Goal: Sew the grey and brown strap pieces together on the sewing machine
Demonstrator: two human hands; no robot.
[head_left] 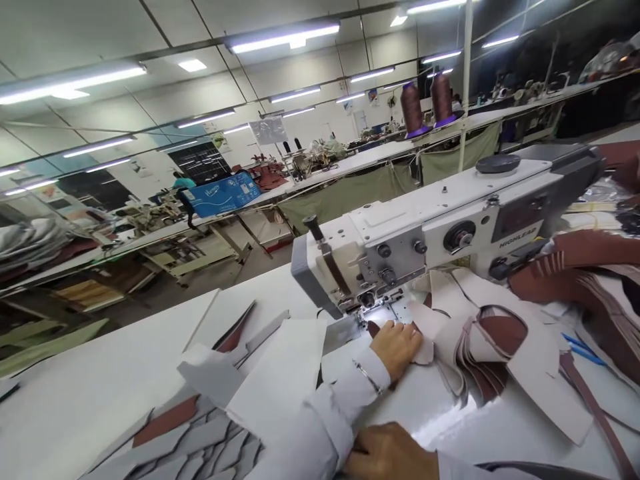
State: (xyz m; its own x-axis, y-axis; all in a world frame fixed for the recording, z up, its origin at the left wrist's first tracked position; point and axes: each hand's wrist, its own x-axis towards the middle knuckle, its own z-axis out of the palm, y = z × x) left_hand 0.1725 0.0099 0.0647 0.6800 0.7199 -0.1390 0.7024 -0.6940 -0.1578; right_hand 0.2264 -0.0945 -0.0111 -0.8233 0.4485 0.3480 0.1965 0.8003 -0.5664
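My left hand, with a bracelet at the wrist, is by the needle area of a white and grey sewing machine. Its fingers bend down over a small brown and pale leather piece, holding it on the machine bed. Low in the picture, my right hand is curled beside my left forearm. The sleeve covers its fingertips, so what they hold, if anything, is hidden. Right of the machine head lies a bundle of curved leather pieces, pale on one side and brown on the other.
Grey cut pieces overlap at the lower left, beside pale flat panels. Blue pens and a brown strap lie at right, near stacked brown leather. Thread cones and a blue box stand beyond.
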